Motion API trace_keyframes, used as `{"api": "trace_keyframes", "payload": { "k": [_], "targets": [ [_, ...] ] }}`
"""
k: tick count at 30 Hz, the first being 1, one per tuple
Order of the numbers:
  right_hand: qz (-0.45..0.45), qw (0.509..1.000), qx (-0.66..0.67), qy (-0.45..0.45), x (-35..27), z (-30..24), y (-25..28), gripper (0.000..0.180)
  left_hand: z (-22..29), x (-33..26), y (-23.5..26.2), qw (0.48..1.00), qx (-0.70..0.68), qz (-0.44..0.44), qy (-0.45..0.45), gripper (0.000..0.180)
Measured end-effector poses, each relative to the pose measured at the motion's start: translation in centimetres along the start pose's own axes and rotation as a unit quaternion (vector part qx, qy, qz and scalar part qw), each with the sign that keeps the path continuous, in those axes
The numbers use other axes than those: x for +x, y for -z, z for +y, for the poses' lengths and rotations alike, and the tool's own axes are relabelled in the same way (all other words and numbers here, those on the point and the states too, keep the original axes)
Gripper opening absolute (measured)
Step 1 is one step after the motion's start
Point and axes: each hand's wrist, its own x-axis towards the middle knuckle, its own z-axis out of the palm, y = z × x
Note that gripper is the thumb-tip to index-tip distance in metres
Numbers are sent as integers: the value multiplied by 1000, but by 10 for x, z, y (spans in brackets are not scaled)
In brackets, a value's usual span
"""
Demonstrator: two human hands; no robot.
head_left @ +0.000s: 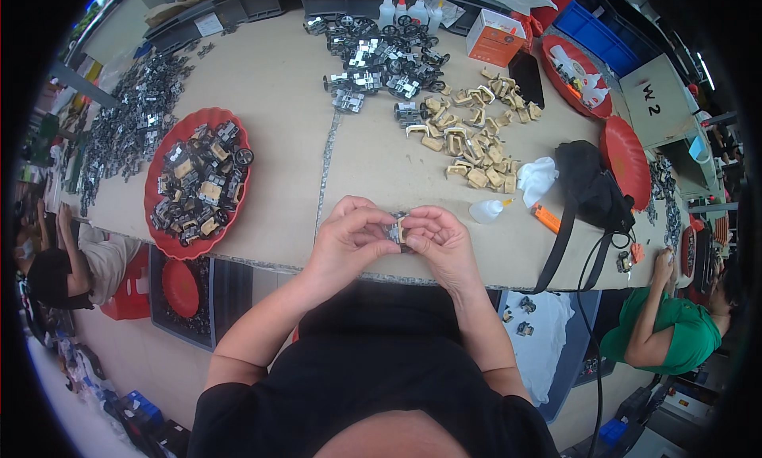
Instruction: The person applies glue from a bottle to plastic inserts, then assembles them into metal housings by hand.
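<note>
My left hand (355,234) and my right hand (438,242) meet at the table's front edge. Between their fingertips they grip a small toy vehicle (396,230), silver-grey with a bit of tan; the fingers cover most of it. Beyond my hands lie a heap of tan, bracket-shaped parts (476,132) and a pile of silver-grey toy vehicles with black wheels (381,57). A small white squeeze bottle (486,211) with a yellow tip rests on its side, to the right of my right hand.
At left, a red scalloped tray (151,196) holds vehicles with tan parts. Small grey parts (131,121) are heaped behind it. A black bag (591,184), white cloth (538,178), orange cutter (546,218) and orange-white box (495,37) stand right. Co-workers sit at both sides.
</note>
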Motion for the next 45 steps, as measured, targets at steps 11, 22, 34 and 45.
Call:
{"api": "trace_keyframes", "payload": {
  "k": [11, 22, 34, 45],
  "targets": [
    [-50, 993, -97, 43, -1, 0, -3, 34, -4, 1, -1, 1000, -7, 6, -4, 27],
    [-86, 977, -178, 75, -5, 1, -1, 33, 4, 4, 19, 997, 12, -77, 12, 30],
    [-112, 984, -137, -10, -5, -3, -5, 32, 23, 22, 38, 864, 405, -219, -203, 30],
    [-115, 914, -364, 137, -1, -7, -8, 24, 4, 19, 32, 892, 339, -208, -214, 22]
  ]
}}
